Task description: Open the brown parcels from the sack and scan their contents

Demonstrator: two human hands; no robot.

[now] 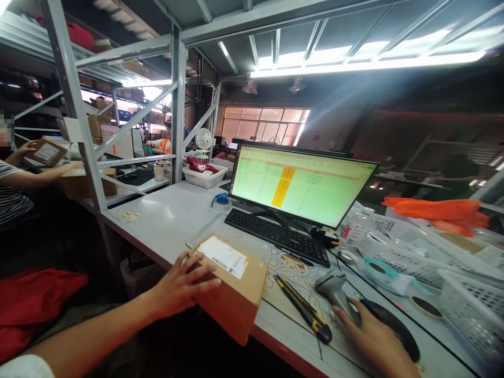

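A taped brown cardboard box with a white shipping label stands at the desk's near edge, its front corner jutting past the edge. My left hand holds the box at its left side, fingers spread over the top. At the lower right, my right hand is wrapped round the handle of a grey barcode scanner, whose head faces left. Between box and scanner lies a black-and-yellow utility knife. A dark rounded object sits beside my right hand, partly covered by it.
Behind the box are a black keyboard and a lit monitor. Tape rolls and white plastic baskets crowd the right side. Blue tape lies left of the monitor. Metal posts rise at left, where another person handles boxes.
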